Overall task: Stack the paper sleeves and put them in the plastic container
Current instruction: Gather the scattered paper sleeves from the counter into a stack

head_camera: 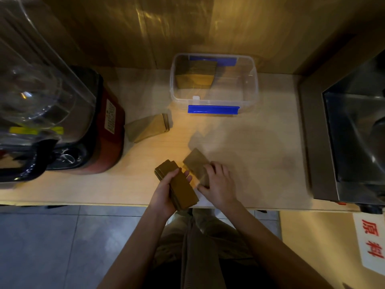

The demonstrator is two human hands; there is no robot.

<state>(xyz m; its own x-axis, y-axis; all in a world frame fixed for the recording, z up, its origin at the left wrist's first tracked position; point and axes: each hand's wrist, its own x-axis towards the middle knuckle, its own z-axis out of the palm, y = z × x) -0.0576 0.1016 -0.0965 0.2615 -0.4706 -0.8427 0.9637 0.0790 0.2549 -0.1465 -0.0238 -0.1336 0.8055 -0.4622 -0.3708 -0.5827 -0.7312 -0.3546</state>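
Left hand point(166, 192) grips sleeve stack point(179, 184), lengthwise away-left; right hand point(216, 184) pinches one sleeve point(196, 163).

Left hand point(166, 192) palm-up, fingers point(186, 176) curled closed (a full grip); right hand point(216, 184) palm-down, pinching.

Clear glossy plastic container point(255, 84) — matt paper sleeves point(181, 186)

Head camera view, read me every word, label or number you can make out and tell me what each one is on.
"原料" in red characters: on the white sign at the lower right.
White label on the red appliance: printed text, too small and blurred to read.
Plastic container, paper sleeves, yellow strip on the clear jar: no readable text.
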